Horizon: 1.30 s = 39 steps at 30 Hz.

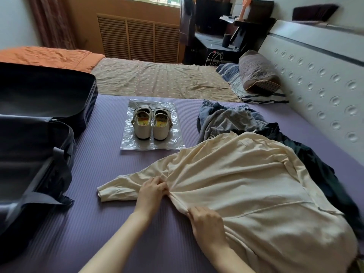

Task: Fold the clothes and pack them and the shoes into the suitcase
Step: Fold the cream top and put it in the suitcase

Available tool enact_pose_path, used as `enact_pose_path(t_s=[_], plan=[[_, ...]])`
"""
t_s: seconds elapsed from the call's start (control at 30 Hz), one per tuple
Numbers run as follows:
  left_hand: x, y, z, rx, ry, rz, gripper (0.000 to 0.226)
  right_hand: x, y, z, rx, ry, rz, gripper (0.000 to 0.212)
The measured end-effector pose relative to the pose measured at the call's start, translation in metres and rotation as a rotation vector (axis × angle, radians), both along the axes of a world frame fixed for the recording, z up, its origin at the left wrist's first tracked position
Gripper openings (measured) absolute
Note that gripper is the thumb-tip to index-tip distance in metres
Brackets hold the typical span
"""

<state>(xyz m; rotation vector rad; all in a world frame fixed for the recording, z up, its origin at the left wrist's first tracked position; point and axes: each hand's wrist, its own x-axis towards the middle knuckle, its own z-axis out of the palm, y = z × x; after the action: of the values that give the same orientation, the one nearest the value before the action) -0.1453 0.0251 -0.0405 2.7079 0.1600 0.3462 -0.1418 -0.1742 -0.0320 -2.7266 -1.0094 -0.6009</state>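
Note:
A cream long-sleeved top (pixel 236 184) lies spread over the purple mat (pixel 98 223), one sleeve stretched out to the left. My left hand (pixel 152 191) pinches the cloth where that sleeve meets the body. My right hand (pixel 204 221) grips the top's near side edge. A pair of white shoes (pixel 151 124) stands side by side on a clear plastic bag (pixel 128 142) further back. At the left the dark suitcase (pixel 35 150) lies open, its lid raised behind it. Grey, blue and dark clothes (pixel 226 119) sit heaped behind the cream top.
A white padded headboard (pixel 319 85) runs along the right side. A striped pillow (pixel 258 73) and a striped blue cloth lie at the far right of the bed. A brown patterned sheet (pixel 157 79) and an orange blanket (pixel 45 58) cover the far part.

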Motion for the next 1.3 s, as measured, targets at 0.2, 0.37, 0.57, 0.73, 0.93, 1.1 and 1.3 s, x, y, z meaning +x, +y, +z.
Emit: enact_pose_path(t_s=[0.2,0.37,0.57,0.73,0.93,1.1,1.3], plan=[[-0.017,0.048,0.010,-0.086,-0.004,0.131,0.009,-0.018,0.052,0.017,0.053,0.046,0.006,0.020],[-0.033,0.084,0.022,-0.124,0.067,0.243,0.006,-0.034,0.098,0.028,0.072,0.216,-0.023,0.023],[-0.040,0.089,0.017,-0.418,0.085,0.248,0.025,-0.029,0.089,0.036,0.063,0.527,0.028,0.050],[-0.017,0.088,0.018,-0.240,0.142,0.342,0.041,0.050,0.081,0.060,0.175,0.526,-0.011,0.025],[-0.015,0.087,0.011,-0.168,0.131,0.374,0.029,0.135,0.111,0.057,-0.009,0.599,-0.106,0.036],[-0.020,0.107,0.019,-0.121,0.102,0.544,0.018,0.162,0.142,0.046,-0.132,0.705,-0.146,0.041],[-0.022,0.133,0.027,0.055,0.134,0.631,0.014,0.167,0.170,0.035,-0.131,0.644,-0.145,0.024]])
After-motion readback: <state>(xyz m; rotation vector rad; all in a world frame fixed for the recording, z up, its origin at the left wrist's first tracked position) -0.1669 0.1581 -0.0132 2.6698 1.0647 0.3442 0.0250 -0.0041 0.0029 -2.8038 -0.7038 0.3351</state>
